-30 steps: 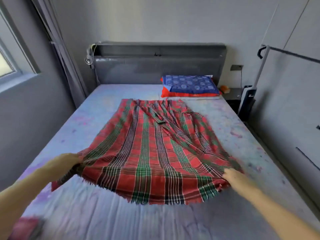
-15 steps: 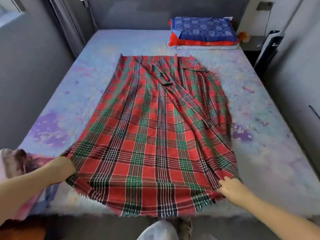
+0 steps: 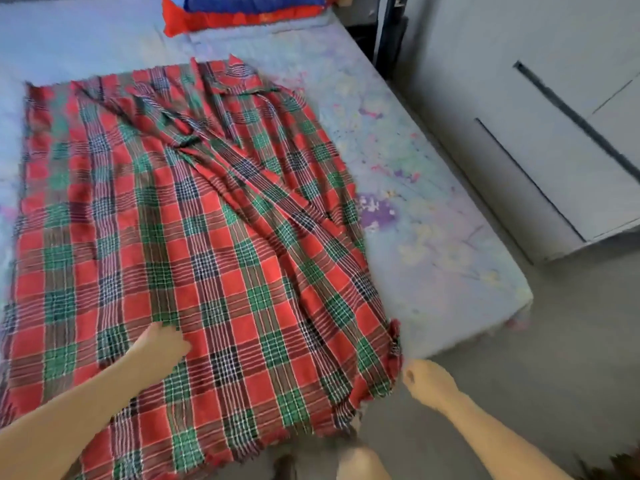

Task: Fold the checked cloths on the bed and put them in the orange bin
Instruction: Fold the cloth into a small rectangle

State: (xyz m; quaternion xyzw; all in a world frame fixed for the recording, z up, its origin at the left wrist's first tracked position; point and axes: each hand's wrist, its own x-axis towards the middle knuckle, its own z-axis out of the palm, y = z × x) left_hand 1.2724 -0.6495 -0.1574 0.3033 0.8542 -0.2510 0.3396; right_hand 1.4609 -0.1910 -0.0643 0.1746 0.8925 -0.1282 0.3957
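A red, green and black checked cloth point(image 3: 194, 237) lies spread over the bed, creased along its right half, with its near edge hanging over the foot of the mattress. My left hand point(image 3: 161, 344) rests on the cloth near its middle front, and its fingers hold nothing that I can see. My right hand point(image 3: 424, 379) is curled at the cloth's near right corner, which is bunched up against its fingertips. No orange bin is in view.
The pale blue bed sheet point(image 3: 415, 216) with purple blotches shows to the right of the cloth. A red and blue pillow point(image 3: 242, 12) lies at the head of the bed. A grey wardrobe point(image 3: 554, 116) stands on the right, with grey floor point(image 3: 571, 341) between it and the bed.
The view has swung down and to the right. My left hand left the cloth's near left corner and now lies on the cloth's middle. The cloth has settled flat on the bed.
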